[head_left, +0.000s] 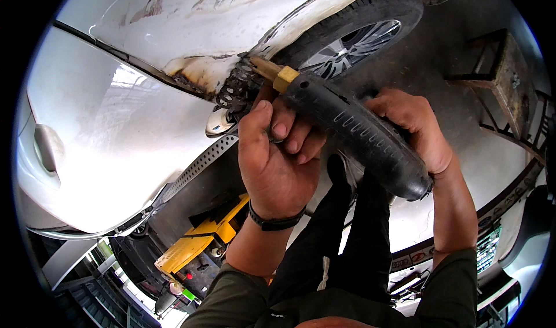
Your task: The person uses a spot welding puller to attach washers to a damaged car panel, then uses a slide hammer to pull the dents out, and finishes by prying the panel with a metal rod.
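Note:
A black-bodied welding gun (pixel 356 131) with a brass hex collar (pixel 285 79) and a coppery tip lies slantwise across the middle of the view. My right hand (pixel 414 122) is closed round its far side, with most fingers hidden behind the body. My left hand (pixel 281 160) is under the front of the gun, palm up and fingers curled in; something small and dark shows between them, too little to name. Beyond the tip, a cluster of dark ring-shaped metal pieces (pixel 234 90) sits at the scorched lower edge of a white car panel (pixel 174 21).
A car wheel (pixel 353 35) stands behind the gun's tip. The white car door (pixel 110 137) fills the left side, with a perforated metal strip (pixel 200 163) below it. A yellow machine (pixel 194 244) is at lower left. A worn metal stool (pixel 509 79) stands at right.

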A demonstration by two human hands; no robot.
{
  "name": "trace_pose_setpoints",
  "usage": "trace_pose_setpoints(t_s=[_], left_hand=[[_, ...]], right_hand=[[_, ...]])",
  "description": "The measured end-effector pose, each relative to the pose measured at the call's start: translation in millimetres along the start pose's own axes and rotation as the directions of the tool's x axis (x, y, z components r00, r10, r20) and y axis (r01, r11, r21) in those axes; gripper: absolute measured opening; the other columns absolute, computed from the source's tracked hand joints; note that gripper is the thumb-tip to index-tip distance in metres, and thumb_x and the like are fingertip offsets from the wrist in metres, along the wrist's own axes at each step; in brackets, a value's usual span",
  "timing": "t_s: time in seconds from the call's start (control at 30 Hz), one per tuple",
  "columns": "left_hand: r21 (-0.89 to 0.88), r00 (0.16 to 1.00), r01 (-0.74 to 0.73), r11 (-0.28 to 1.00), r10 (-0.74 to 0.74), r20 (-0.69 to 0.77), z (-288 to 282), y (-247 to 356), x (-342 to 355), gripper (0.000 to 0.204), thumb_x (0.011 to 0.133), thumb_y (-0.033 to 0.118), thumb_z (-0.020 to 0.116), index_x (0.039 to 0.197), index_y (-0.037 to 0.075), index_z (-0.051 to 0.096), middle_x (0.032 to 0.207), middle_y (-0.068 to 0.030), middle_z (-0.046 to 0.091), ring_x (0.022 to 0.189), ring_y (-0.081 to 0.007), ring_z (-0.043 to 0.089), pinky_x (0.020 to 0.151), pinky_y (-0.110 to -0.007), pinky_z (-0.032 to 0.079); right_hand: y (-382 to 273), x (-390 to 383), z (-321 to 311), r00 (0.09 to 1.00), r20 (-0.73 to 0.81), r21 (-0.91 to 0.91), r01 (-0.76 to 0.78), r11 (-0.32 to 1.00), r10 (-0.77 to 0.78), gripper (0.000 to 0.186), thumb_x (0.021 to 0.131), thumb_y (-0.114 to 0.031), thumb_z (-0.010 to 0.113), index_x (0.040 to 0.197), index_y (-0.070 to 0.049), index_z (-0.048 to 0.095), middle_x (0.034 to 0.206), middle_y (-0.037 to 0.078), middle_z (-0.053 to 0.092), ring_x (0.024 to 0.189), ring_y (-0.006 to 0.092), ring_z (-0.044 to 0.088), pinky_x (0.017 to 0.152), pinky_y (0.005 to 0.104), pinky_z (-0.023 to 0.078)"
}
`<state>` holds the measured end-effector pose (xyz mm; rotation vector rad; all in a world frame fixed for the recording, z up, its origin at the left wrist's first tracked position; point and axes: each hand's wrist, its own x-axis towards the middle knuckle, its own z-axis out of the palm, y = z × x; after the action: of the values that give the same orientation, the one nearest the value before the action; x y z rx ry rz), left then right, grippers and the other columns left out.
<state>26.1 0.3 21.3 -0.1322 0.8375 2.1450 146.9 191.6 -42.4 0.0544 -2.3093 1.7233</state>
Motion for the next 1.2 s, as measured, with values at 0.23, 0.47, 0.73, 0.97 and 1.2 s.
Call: trace_pose_setpoints(t_s=[0.23,0.47,0.73,0.97,1.2], left_hand=[[-0.015,0.998,0.043,0.999,-0.043,-0.043,4,-4,-3,0.017,0.105,0.026,0.049,0.100,0.011,0.055,0.076,0.0087,0.049,0.063,-0.0031,0.045,0.052,-0.020,0.037],[-0.026,0.998,0.042,0.999,-0.041,0.039,-7,0,-5,0.020,0.106,0.026,0.048,0.112,0.008,0.055,0.079,0.0081,0.051,0.065,-0.0035,0.046,0.053,-0.021,0.038],[0.023,0.999,0.037,0.999,-0.036,-0.016,-4,4,-1,0.034,0.104,0.030,0.049,0.132,0.010,0.051,0.074,0.0094,0.046,0.063,-0.0024,0.043,0.055,-0.020,0.038],[0.112,0.990,0.005,0.994,0.011,-0.141,-10,0,2,0.023,0.105,0.035,0.053,0.104,0.013,0.061,0.073,0.0073,0.057,0.063,-0.0045,0.053,0.052,-0.022,0.044],[-0.001,0.975,0.098,0.995,-0.096,-0.201,4,6,3,0.041,0.106,0.040,0.051,0.071,0.018,0.053,0.059,0.0080,0.047,0.054,-0.0039,0.045,0.049,-0.022,0.040]], right_hand=[[-6,0,-2,0.997,-0.032,-0.058,-0.067,0.996,0.066,0.037,0.073,-0.021,0.077,0.105,-0.004,0.074,0.105,0.014,0.074,0.092,0.0328,0.070,0.086,0.0377,0.055],[-1,1,-3,1.000,0.007,-0.092,0.010,0.996,-0.009,0.039,0.074,-0.025,0.076,0.107,-0.003,0.073,0.106,0.014,0.074,0.093,0.0335,0.070,0.086,0.0389,0.054],[-18,-5,5,0.997,-0.041,-0.127,-0.071,0.989,0.067,0.041,0.075,-0.023,0.074,0.110,-0.002,0.072,0.109,0.013,0.074,0.092,0.0334,0.069,0.087,0.0391,0.052],[-21,-2,1,0.999,-0.032,-0.154,-0.013,0.988,0.008,0.039,0.075,-0.022,0.075,0.110,-0.004,0.073,0.107,0.012,0.074,0.094,0.0322,0.070,0.088,0.0392,0.052],[-21,-5,7,0.998,-0.035,-0.062,-0.057,0.996,0.054,0.036,0.076,-0.020,0.076,0.109,-0.005,0.075,0.111,0.012,0.075,0.095,0.0299,0.072,0.088,0.0374,0.052]])
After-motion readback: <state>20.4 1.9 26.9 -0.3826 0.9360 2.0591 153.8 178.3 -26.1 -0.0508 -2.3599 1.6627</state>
